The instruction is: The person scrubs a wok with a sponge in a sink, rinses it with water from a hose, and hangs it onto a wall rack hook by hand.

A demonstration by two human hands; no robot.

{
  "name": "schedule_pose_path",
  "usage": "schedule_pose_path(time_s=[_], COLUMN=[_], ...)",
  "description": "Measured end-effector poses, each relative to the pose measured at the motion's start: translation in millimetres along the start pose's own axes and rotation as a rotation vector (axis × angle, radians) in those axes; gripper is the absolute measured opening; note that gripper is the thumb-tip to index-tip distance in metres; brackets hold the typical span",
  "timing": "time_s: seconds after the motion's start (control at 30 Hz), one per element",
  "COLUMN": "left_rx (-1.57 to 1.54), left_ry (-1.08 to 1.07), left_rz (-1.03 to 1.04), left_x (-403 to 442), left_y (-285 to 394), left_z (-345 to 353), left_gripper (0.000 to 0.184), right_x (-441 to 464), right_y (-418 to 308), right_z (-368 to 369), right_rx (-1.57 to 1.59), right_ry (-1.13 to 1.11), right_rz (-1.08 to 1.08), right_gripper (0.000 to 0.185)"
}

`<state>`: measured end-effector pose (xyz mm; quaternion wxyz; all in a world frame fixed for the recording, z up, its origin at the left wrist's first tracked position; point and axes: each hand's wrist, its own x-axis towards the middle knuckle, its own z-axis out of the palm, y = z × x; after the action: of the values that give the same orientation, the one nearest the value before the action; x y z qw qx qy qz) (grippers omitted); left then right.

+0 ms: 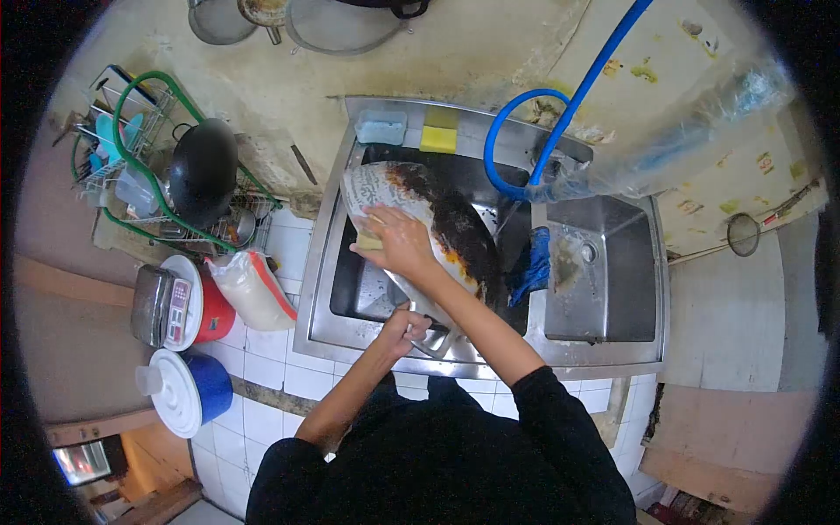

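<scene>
A large wok [464, 229], its outside scorched black and brown on one side and bare metal with whitish suds on the other, stands tilted in the left basin of the steel sink [317, 328]. My left hand [405, 330] is closed round its metal handle [436, 345] at the sink's front edge. Pressed to the bare-metal side is a yellow sponge [367, 239], partly covered by my right hand [398, 242], which grips it. The wok hides much of the basin floor.
On the back ledge sit a plastic tub [381, 128] and a yellow pad [438, 139]. A blue hose [573, 109] hangs near the tap, and a blue cloth [534, 267] drapes over the divider. A dish rack [144, 166] and lidded buckets stand to the left.
</scene>
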<state>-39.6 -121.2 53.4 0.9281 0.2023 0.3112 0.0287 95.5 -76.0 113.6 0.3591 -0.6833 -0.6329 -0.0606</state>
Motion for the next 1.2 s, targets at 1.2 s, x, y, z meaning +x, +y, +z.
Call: schedule_pose_path(time_s=[1.2], left_rx=[0.140], left_ry=[-0.036], left_rz=[0.255], left_x=[25], left_y=[120], left_z=[-108], left_gripper=[0.048], right_x=[87], right_y=[50], right_z=[128], right_rx=[-0.245], right_ry=[-0.527], right_rz=[0.215], right_gripper=[0.049])
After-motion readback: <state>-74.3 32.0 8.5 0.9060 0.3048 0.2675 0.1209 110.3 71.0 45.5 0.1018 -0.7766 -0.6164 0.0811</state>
